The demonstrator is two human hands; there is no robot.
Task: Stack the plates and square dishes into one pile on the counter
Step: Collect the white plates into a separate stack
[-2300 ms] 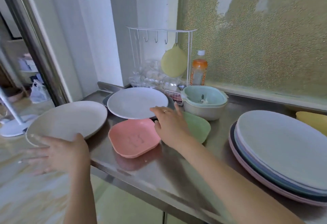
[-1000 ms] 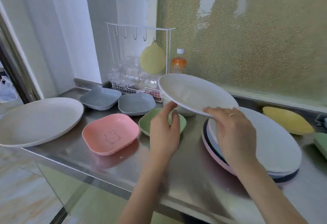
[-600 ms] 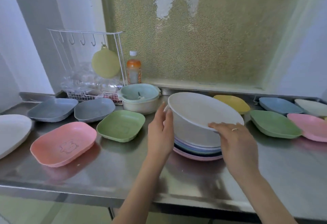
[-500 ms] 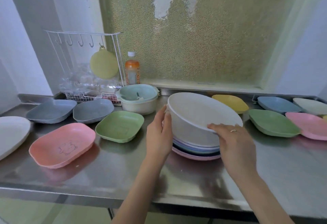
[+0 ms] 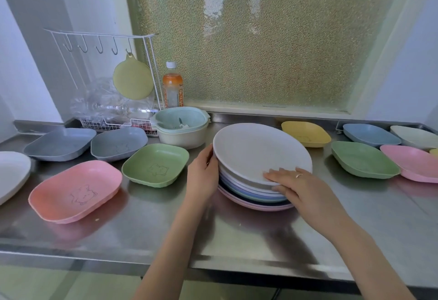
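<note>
Here, at the far left edge of the steel surface (image 5: 151, 224), a large white plate (image 5: 10, 174) lies partly out of view, with 2 grey-blue square dishes (image 5: 60, 143) behind a pink square dish (image 5: 75, 190) and a green square dish (image 5: 155, 168). The left hand (image 5: 202, 177) cups the left rim of the top white plate (image 5: 259, 151), fingers curled against the edge. That plate sits atop the pile of plates (image 5: 253, 196) in the middle of the surface, seemingly just landed. The right hand (image 5: 305, 193) rests on the near right rim, fingers (image 5: 277, 173) straight and close together, lying flat over the lip. To finish well, I would nudge the plate with both hands until its rim sits concentric with those below, then let go without dragging it off centre. Further right, a yellow square dish (image 5: 305, 133), a second green dish (image 5: 363, 162), a blue dish (image 5: 371, 134) and a second pink dish (image 5: 412, 162) await stacking.
</note>
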